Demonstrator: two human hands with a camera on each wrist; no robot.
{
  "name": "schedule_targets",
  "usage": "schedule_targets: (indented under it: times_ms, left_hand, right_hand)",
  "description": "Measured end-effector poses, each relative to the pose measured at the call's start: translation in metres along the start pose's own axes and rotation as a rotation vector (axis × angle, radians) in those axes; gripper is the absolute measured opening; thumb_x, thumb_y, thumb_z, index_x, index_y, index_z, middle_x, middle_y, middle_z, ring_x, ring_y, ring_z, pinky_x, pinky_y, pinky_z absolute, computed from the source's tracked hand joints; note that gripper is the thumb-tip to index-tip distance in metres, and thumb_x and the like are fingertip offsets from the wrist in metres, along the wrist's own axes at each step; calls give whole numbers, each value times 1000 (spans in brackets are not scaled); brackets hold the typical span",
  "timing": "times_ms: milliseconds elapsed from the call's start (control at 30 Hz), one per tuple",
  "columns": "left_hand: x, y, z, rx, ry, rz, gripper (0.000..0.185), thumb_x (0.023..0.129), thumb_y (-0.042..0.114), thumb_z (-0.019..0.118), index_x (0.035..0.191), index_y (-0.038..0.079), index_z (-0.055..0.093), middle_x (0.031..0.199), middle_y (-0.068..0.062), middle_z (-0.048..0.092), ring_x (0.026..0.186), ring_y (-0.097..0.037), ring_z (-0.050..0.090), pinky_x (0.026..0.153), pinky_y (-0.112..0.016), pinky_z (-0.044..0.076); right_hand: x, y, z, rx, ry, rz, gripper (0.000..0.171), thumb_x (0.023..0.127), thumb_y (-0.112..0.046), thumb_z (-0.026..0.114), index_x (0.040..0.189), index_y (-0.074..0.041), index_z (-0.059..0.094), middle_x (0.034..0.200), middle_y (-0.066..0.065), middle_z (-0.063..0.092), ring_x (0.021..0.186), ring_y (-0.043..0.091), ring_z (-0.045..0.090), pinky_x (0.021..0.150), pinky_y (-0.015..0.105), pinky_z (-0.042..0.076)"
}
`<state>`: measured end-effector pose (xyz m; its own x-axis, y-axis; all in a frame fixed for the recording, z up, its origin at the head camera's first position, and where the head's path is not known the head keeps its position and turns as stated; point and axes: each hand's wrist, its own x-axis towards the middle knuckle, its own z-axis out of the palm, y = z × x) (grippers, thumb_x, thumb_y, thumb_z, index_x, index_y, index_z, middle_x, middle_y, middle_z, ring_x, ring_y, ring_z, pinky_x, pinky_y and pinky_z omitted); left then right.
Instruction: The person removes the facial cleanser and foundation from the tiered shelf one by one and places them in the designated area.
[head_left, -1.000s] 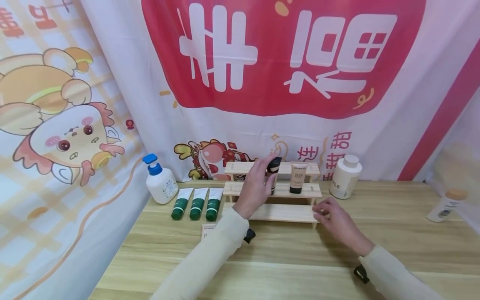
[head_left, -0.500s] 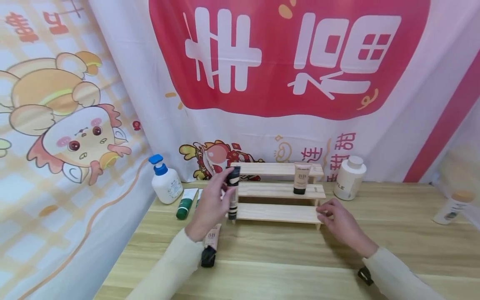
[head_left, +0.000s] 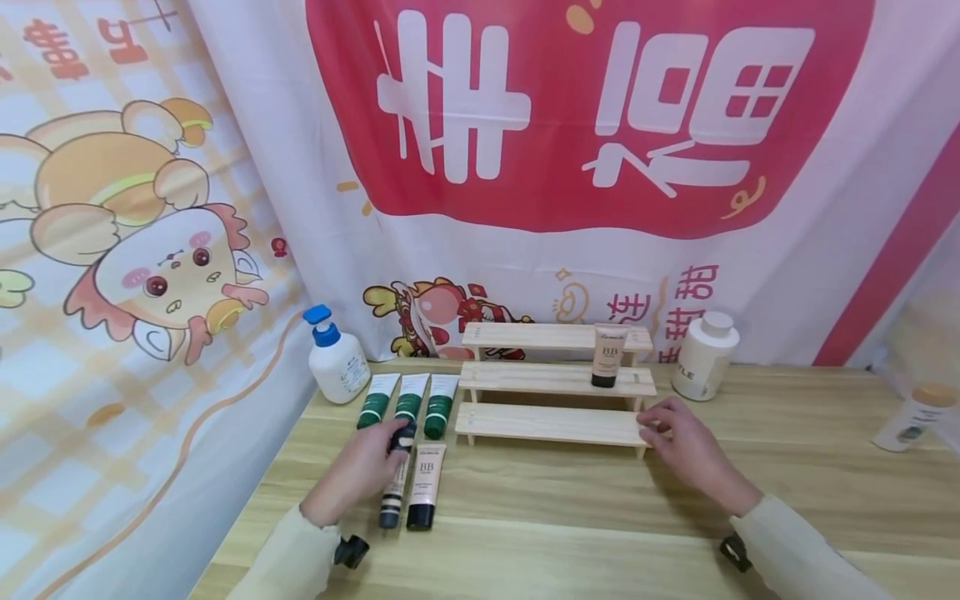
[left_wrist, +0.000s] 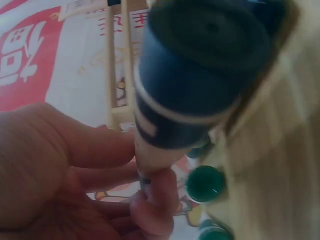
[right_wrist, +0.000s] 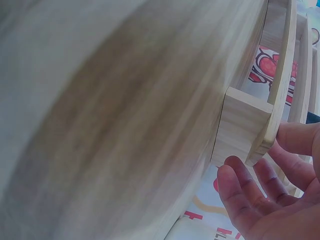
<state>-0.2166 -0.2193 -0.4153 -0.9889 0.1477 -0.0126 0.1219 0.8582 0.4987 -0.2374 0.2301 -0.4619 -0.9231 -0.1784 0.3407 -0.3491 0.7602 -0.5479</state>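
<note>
My left hand [head_left: 387, 447] grips a slim beige tube with a dark cap [head_left: 392, 493] and holds it down on the wooden table [head_left: 570, 508], its cap toward me. In the left wrist view my fingers [left_wrist: 150, 200] wrap the tube [left_wrist: 200, 75] just behind the cap. Right beside it lies a BB tube [head_left: 425, 493]. My right hand [head_left: 654, 427] holds the right end of the lowest step of a three-step wooden rack [head_left: 551, 421], thumb and fingers [right_wrist: 239, 192] on either side of the end panel [right_wrist: 245, 130]. Another BB tube [head_left: 609, 357] stands on the middle step.
Three green-capped tubes [head_left: 408, 404] lie in a row left of the rack, their caps [left_wrist: 205, 183] showing in the left wrist view. A white pump bottle [head_left: 337, 360] stands behind them. A white jar [head_left: 703, 356] stands right of the rack, and a small bottle [head_left: 911, 415] sits far right.
My left hand took the dark-capped tube off the rack's middle step, carried it left and down, and now holds it on the table beside the lying BB tube. My right hand stayed put.
</note>
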Motion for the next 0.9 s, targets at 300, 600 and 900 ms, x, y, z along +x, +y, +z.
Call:
schedule_targets:
  times_ms: [300,600,900]
  left_hand:
    - [0,-26,14,38,-120,-60,45,91,9,62,132,-3,50,130,-24,51,100,-26,56,81,-44,48]
    - [5,-32,16,61,-85,-83,42,91,13,63,130,2,55,125,-20,54,93,-24,52,72,-37,48]
    - [6,-33,14,86,-95,-120,42,92,17,62,131,3,55,127,-20,53,94,-26,52,74,-41,47]
  right_hand:
    - [-1,-2,0,9,-15,12,17,84,-3,69,101,1,67,99,9,52,84,24,58,70,36,53]
    - [0,-2,-1,14,-4,7,17,84,-2,69,100,1,67,99,10,53,84,24,59,70,39,53]
    - [0,-3,-2,9,-10,6,17,84,-2,69,100,1,67,99,10,53,83,24,59,69,37,53]
